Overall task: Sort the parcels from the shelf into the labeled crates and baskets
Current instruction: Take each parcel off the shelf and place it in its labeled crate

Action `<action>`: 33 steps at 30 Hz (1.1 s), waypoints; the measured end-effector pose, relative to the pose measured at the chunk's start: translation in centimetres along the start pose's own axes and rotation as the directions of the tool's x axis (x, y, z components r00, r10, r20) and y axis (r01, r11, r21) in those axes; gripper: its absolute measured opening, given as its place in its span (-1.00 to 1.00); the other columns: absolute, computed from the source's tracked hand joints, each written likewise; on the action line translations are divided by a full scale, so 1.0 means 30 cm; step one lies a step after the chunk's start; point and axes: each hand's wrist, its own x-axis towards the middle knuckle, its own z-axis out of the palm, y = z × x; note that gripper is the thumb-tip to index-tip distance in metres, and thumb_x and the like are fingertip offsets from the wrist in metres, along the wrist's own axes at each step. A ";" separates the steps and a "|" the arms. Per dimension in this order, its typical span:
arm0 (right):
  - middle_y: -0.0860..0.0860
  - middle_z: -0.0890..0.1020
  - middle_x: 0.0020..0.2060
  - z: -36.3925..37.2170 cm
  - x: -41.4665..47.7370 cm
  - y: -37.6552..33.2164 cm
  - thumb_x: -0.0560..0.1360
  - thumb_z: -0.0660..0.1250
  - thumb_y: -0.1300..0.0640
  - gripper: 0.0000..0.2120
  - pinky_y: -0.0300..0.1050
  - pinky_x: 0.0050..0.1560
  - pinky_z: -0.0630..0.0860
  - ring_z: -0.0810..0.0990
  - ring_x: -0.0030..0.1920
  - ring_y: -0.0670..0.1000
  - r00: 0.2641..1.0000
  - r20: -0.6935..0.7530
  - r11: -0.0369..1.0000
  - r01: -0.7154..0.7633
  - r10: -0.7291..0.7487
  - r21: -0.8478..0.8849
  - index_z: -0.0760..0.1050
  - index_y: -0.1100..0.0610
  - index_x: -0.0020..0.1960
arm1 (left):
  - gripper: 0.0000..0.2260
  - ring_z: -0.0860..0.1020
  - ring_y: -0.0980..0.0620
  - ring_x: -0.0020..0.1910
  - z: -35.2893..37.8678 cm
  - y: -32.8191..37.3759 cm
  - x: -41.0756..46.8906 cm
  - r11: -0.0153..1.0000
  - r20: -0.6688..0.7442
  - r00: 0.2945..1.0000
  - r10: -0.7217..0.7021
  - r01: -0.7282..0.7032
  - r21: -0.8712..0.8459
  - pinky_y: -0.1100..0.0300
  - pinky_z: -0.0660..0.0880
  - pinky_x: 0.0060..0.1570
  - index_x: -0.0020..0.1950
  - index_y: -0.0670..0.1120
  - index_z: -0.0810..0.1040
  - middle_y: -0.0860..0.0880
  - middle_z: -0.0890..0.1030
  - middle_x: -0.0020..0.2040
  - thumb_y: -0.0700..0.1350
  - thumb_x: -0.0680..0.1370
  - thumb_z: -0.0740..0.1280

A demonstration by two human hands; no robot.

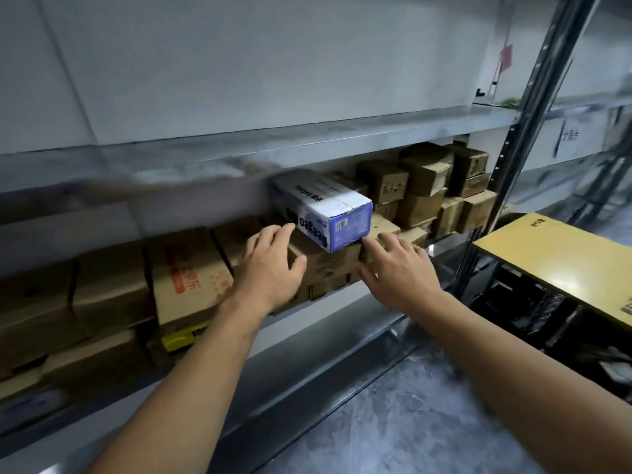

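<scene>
Sorting looks barely begun: the grey metal shelf [342, 319] is packed with brown cardboard parcels from 9 o'clock round to 2 o'clock. Both hands are spread wide and hold nothing. The left hand [270, 265] and right hand [396, 271] flank a brown cardboard box [328, 265] at centre, beneath a white-and-blue printed carton [321, 206]. No labelled crate shows plainly; dark bins [519, 302] sit at 4 o'clock under a yellow board [554, 254].

Shelf [307, 145]: grey matt metal. Boxes [186, 268]: brown matt cardboard. White-and-blue box [321, 206]: smooth printed card. Floor [410, 422]: mottled grey.
</scene>
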 end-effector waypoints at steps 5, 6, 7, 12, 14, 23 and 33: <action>0.05 0.42 0.43 0.050 0.157 0.103 0.65 0.11 -0.22 -0.50 0.12 0.33 0.39 0.38 0.44 0.15 0.999 0.006 0.999 -0.034 0.034 0.042 0.25 -0.04 0.52 | -0.47 0.23 -0.08 0.45 0.130 0.032 0.184 0.999 0.008 0.999 0.037 -0.037 -0.032 0.02 0.22 0.43 0.56 0.02 0.24 0.00 0.29 0.51 0.06 0.60 0.26; 0.05 0.42 0.44 0.061 0.197 0.116 0.65 0.12 -0.22 -0.49 0.11 0.33 0.39 0.39 0.44 0.15 0.999 0.009 0.997 -0.040 0.040 0.066 0.25 -0.04 0.53 | -0.48 0.24 -0.08 0.45 0.156 0.034 0.224 0.998 0.007 0.999 0.043 -0.043 -0.043 0.02 0.23 0.43 0.54 0.02 0.25 -0.01 0.30 0.50 0.06 0.60 0.26; 0.05 0.41 0.45 0.073 0.237 0.128 0.65 0.12 -0.22 -0.48 0.10 0.33 0.39 0.39 0.44 0.14 0.999 0.013 0.995 -0.045 0.044 0.091 0.25 -0.04 0.54 | -0.49 0.25 -0.08 0.44 0.182 0.035 0.262 0.997 0.009 0.999 0.046 -0.045 -0.057 0.02 0.24 0.42 0.53 0.01 0.27 -0.01 0.30 0.49 0.07 0.60 0.26; 0.06 0.32 0.52 0.149 0.453 0.173 0.65 0.13 -0.24 -0.47 0.10 0.35 0.41 0.36 0.47 0.13 0.987 0.090 0.917 -0.155 0.131 0.368 0.21 -0.11 0.58 | -0.54 0.26 -0.08 0.44 0.295 0.024 0.429 0.973 -0.001 0.999 -0.043 0.042 -0.225 0.03 0.24 0.41 0.52 0.05 0.30 -0.01 0.26 0.50 0.10 0.63 0.22; 0.08 0.33 0.51 0.189 0.513 0.184 0.65 0.14 -0.25 -0.49 0.11 0.34 0.44 0.37 0.46 0.13 0.980 0.118 0.845 -0.197 0.158 0.498 0.24 -0.16 0.56 | -0.54 0.30 -0.08 0.41 0.333 0.010 0.465 0.945 -0.005 0.990 -0.142 0.134 -0.299 -0.03 0.31 0.38 0.53 0.11 0.26 -0.05 0.28 0.48 0.14 0.64 0.18; 0.00 0.43 0.48 0.230 0.638 0.248 0.58 0.16 -0.37 -0.48 0.23 0.34 0.47 0.42 0.42 0.13 0.965 0.254 0.567 -0.244 0.063 0.787 0.29 -0.28 0.49 | -0.48 0.38 0.03 0.42 0.431 0.037 0.468 0.758 -0.026 0.942 -0.336 0.254 -0.601 0.07 0.31 0.39 0.55 0.11 0.26 -0.01 0.41 0.49 0.17 0.61 0.25; -0.09 0.45 0.33 0.207 0.540 0.345 0.64 0.24 -0.19 -0.59 -0.16 -0.06 0.49 0.50 0.21 -0.07 0.952 0.242 0.338 -0.169 -0.187 0.926 0.38 -0.18 0.46 | -0.59 0.41 0.12 0.42 0.451 0.224 0.328 0.660 -0.272 0.839 -0.471 0.131 -0.739 -0.06 0.37 0.43 0.42 0.15 0.42 0.05 0.44 0.44 0.16 0.57 0.20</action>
